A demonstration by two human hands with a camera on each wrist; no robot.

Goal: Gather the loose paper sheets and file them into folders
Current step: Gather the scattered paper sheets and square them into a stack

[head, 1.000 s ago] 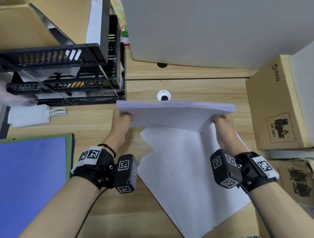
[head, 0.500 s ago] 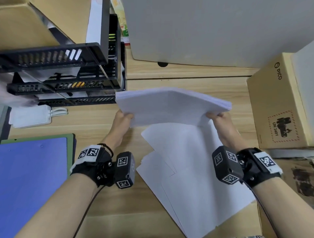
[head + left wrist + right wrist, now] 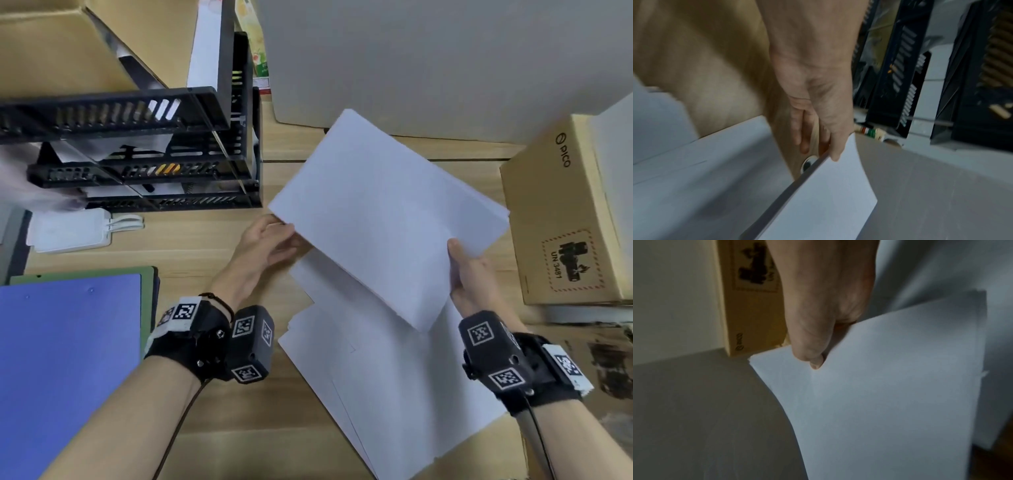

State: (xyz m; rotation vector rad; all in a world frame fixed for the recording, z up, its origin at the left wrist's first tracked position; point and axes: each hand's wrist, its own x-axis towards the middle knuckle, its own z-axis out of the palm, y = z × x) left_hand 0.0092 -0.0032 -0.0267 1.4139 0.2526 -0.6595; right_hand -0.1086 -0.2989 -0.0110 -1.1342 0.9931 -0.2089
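A thick stack of white paper (image 3: 387, 219) hangs tilted above the desk with its broad face turned up to me. My left hand (image 3: 286, 236) pinches its left corner; in the left wrist view the thumb (image 3: 835, 151) lies on top of the stack (image 3: 828, 203) and the fingers sit under its edge. My right hand (image 3: 460, 260) grips the stack's near right edge, and in the right wrist view its thumb (image 3: 813, 356) presses on the top sheet (image 3: 890, 386). Several loose white sheets (image 3: 394, 394) lie fanned on the desk below. A blue folder (image 3: 68, 359) lies at lower left.
A black tiered letter tray (image 3: 137, 154) stands at back left with a white adapter (image 3: 68, 229) in front of it. A brown PICO carton (image 3: 565, 219) sits on the right and a large grey panel (image 3: 445, 61) at the back. A green folder edge (image 3: 149, 291) shows under the blue one.
The stack has swung from level and edge-on to a diagonal tilt with its face toward me. My right hand dropped nearer to me; the left hand stayed at its corner.
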